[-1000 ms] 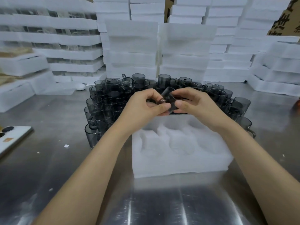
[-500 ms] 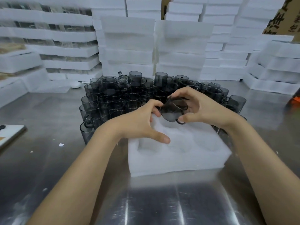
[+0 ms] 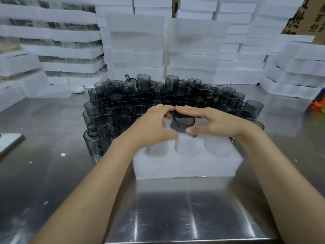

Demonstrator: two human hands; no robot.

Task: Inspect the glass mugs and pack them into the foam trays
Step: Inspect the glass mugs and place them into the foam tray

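A steel table (image 3: pixel 175 208) is seen, scattered with small white scraps (image 3: pixel 63 154). A white egg-shaped object (image 3: pixel 78 89) is set at its far left. A cardboard box (image 3: pixel 309 18) with printed characters is placed at the upper right, and an orange item (image 3: pixel 317 104) is cut off by the right edge.

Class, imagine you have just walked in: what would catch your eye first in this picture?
First, two hands, left and right, setting a dark glass mug into the back row of a white foam tray at table centre. Behind them crowd many dark mugs, backed by tall stacks of foam trays.
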